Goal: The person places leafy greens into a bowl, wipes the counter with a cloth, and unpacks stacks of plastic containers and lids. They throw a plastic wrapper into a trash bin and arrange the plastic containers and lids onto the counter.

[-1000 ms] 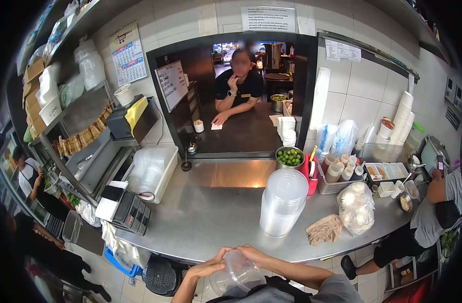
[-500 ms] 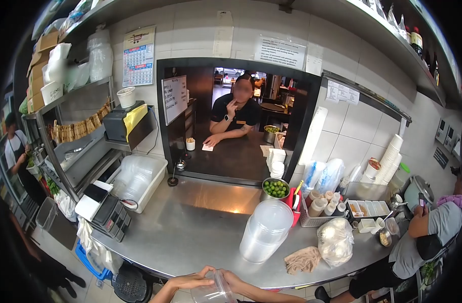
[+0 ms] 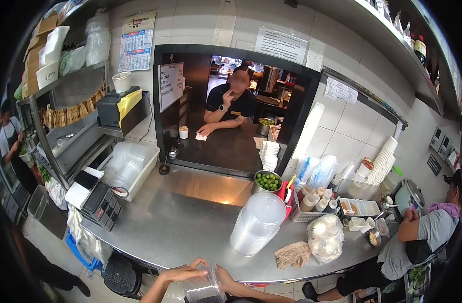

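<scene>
My left hand (image 3: 184,272) is closed on the rim of a clear plastic container (image 3: 205,288) at the bottom of the view, below the steel counter's front edge. On the container's other side, my right hand (image 3: 226,281) presses against its wall, fingers partly hidden behind the plastic. Beyond my hands, a tall stack of clear round containers (image 3: 256,227) leans on the steel counter (image 3: 185,227). A crumpled beige cloth (image 3: 293,254) lies right of that stack, beside a plastic bag of white round items (image 3: 326,238).
A bowl of green limes (image 3: 268,182), a basket of sauce bottles (image 3: 311,202) and stacked cups (image 3: 382,164) line the right. At left are a white bin of lids (image 3: 130,169) and a printer (image 3: 97,204). People stand behind the window (image 3: 231,103) and at right (image 3: 418,237).
The container in my hands is raised slightly and more of it shows. The whole view has shifted, so the counter items appear a little further left.
</scene>
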Demonstrator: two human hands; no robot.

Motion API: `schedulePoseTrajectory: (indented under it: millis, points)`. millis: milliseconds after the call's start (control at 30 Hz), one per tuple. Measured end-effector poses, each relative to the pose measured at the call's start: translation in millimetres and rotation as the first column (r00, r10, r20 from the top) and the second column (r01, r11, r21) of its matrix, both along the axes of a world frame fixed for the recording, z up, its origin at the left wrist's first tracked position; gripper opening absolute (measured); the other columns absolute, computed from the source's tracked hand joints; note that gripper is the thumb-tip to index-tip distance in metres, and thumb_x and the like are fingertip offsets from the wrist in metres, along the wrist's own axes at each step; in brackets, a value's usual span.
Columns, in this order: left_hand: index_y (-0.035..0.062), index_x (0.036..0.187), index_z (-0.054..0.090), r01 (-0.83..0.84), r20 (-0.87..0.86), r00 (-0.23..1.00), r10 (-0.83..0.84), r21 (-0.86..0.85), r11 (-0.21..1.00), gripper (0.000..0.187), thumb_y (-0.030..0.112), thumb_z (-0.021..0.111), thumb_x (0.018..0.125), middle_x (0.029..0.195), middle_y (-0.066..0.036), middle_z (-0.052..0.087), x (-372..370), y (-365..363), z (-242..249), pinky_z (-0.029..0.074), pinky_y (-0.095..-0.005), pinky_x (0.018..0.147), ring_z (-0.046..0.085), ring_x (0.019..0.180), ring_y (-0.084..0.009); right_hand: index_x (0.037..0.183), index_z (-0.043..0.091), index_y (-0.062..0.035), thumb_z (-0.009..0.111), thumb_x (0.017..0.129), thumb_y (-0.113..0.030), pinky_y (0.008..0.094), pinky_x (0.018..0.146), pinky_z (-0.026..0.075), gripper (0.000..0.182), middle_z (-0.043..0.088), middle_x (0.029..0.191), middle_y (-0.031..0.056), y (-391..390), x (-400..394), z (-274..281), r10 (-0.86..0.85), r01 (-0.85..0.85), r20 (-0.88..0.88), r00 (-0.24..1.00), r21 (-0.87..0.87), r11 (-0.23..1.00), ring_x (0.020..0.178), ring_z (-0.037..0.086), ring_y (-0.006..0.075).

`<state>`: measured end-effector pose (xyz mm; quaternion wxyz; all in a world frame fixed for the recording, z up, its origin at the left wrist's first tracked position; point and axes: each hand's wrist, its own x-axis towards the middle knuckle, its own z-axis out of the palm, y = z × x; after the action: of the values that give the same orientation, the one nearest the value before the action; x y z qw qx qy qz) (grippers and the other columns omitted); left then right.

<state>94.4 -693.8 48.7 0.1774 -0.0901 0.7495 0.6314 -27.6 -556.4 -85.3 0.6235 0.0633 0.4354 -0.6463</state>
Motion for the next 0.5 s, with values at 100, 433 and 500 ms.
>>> schedulePoseTrajectory:
  millis: [100,433,500]
  points:
    - [0.0098,0.122,0.029,-0.001,-0.006,1.000,0.001,-0.021,1.000,0.065,0.061,0.042,0.084,0.101,-0.020,0.061,4.4,2.5,6.3,0.036,-0.0390,0.092,0.053,0.105,-0.0286,0.103,0.052,-0.0037,0.038,0.093,-0.029,0.0316,0.061,0.050,0.031,0.059,0.088,0.0087,-0.3,-5.2,18.2,0.105,-0.104,0.154,0.982,-0.012,0.994,0.071,0.058,0.0177]
    - [0.0101,0.121,0.030,-0.051,0.007,0.999,0.052,-0.045,0.998,0.068,0.064,0.043,0.082,0.092,-0.022,0.062,9.7,6.3,7.0,0.036,-0.0414,0.091,0.054,0.104,-0.0308,0.105,0.051,-0.0036,0.034,0.094,-0.026,0.0339,0.067,0.049,0.030,0.058,0.090,0.0085,8.5,12.0,46.0,0.218,-0.207,-0.045,0.975,0.173,0.963,0.076,0.058,0.0184]
    - [0.0106,0.121,0.031,-0.068,0.014,0.998,0.069,-0.061,0.996,0.068,0.064,0.044,0.081,0.092,-0.022,0.062,11.6,6.1,8.3,0.036,-0.0418,0.090,0.054,0.104,-0.0317,0.102,0.052,-0.0048,0.035,0.094,-0.029,0.0292,0.056,0.048,0.031,0.058,0.082,0.0050,6.5,13.0,37.4,0.173,-0.163,-0.032,0.984,0.203,0.966,0.066,0.055,0.0138]
